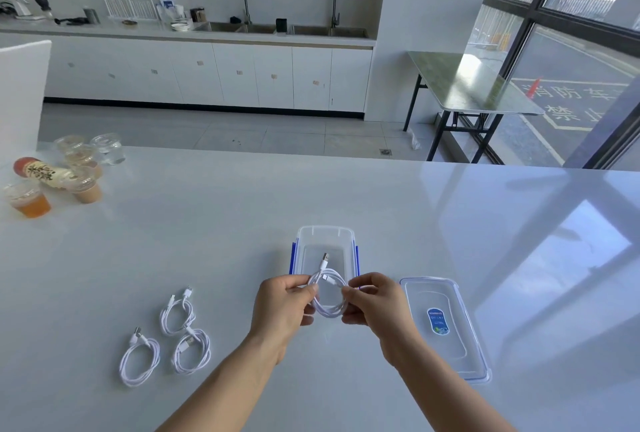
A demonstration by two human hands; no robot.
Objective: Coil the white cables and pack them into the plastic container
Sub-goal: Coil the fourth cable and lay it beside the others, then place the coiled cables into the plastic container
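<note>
Left hand: the left hand (284, 303) pinches the left side of a coiled white cable (329, 296), thumb and fingers curled onto the loop.
Right hand: the right hand (372, 303) pinches the coil's right side, fingers curled round the strands.
Held cable: raised above the near end of the plastic container (325, 234); one plug end (324, 260) points away over its open mouth.
Container: lidless, blue side clips, standing mid-counter just beyond the hands.
Lid (446, 327): flat on the counter (450, 224), just right of the right hand, apart from the container.
Other cables: three coils (176, 315) (139, 360) (191, 352) lie left of the left forearm, clustered.
Open room: bare counter stretches right of the lid and beyond the container to the far edge.
Far left: cups (29, 199) and a bottle (41, 172), well apart.
</note>
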